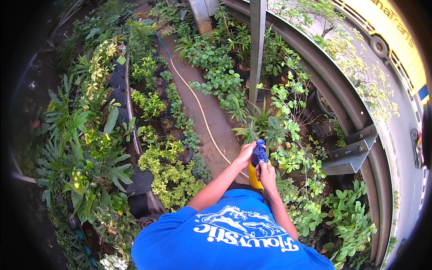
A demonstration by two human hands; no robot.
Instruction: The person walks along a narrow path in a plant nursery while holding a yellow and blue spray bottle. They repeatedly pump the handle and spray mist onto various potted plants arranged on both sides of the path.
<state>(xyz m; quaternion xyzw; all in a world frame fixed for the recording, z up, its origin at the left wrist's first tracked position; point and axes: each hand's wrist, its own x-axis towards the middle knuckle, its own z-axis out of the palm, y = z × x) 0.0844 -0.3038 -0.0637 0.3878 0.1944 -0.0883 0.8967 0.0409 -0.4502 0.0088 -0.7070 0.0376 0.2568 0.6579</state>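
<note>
Both of my hands are on a hand-pump spray bottle (pixel 255 175) with a yellow body and a blue pump head, held upright in front of my blue shirt. My left hand (pixel 247 154) wraps the far left side of the blue head. My right hand (pixel 266 172) grips the blue handle part at the near right side. The nozzle tip is too small to make out. Just beyond the bottle, long-leaved green plants (pixel 260 116) stand at the right side of a narrow path (pixel 216 111).
A pale hose (pixel 202 111) runs along the path. Potted plants (pixel 168 175) line the left; leafy shrubs (pixel 287 148) grow on the right. A metal post (pixel 257 50) rises ahead. A steel guardrail (pixel 337 87) with a bracket (pixel 351 155) curves along a road carrying a yellow truck (pixel 401 37).
</note>
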